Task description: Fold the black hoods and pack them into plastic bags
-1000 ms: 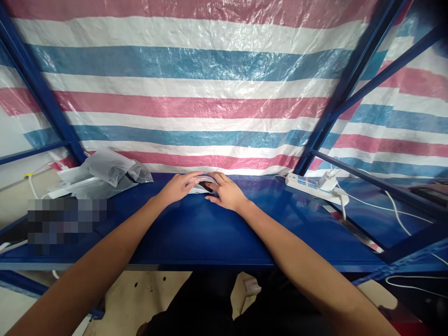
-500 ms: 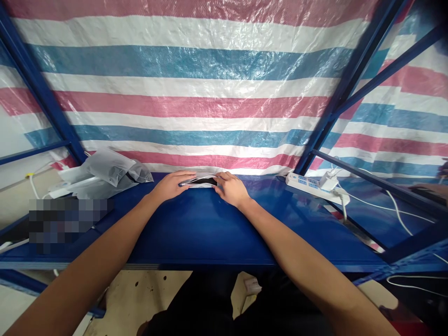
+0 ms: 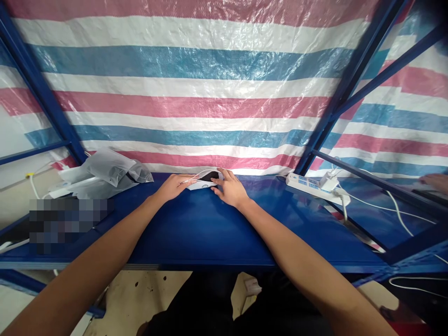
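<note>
While striped tarp [image 3: 196,84] fills background, blue bench [image 3: 196,233] spans frame. Grey plastic bags [image 3: 108,170] lie far left, white power strip [image 3: 308,184] far right. Left hand [image 3: 173,185] at bench's far edge, fingers curled together, pinches rim of small white pouch [image 3: 200,185]. Right hand [image 3: 231,189] just beside it, fingers spread, fingertips touching pouch. Dark item [image 3: 210,176] shows inside.

Grey bags [image 3: 108,172] left, power strip [image 3: 308,183] (plugged) right.
</note>
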Motion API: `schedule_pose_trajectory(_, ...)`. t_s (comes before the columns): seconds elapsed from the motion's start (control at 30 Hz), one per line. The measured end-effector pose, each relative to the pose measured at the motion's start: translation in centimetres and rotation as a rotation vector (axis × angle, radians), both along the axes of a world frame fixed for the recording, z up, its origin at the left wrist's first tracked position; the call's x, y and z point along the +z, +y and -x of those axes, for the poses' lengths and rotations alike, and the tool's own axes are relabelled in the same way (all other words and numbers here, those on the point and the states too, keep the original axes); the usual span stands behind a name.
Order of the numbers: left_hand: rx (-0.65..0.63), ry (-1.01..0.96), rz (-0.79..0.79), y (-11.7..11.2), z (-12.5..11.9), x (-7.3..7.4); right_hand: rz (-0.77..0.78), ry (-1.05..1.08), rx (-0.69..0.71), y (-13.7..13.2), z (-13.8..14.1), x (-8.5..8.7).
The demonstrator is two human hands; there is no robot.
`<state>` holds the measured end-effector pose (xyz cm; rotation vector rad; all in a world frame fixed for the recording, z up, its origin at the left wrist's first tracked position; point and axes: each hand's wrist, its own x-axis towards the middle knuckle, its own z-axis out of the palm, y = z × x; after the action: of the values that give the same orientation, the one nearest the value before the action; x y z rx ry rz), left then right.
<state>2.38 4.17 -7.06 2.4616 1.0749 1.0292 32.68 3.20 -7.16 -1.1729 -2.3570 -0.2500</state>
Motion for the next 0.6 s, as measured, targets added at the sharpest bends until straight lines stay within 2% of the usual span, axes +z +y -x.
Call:
schedule_pose_trajectory(0.13, -0.009, 0.048, -0.112, 0.4, -0.5, -0.7, -0.070, 0.100, 0.073, -0.7, 0.5, 0.4)
schedule_pose_trajectory(0.37, -0.100, 0.171, -0.288, -0.1, -2.3, -0.7, -0.144, 0.177, 0.338, -2.5, 3.2, 0.9)
schedule_pose_trajectory(0.6, -0.020, 0.181, -0.373, -0.5, -3.1, -1.1, -0.128, 0.205, 0.395, -2.5, 4.0, 0.7)
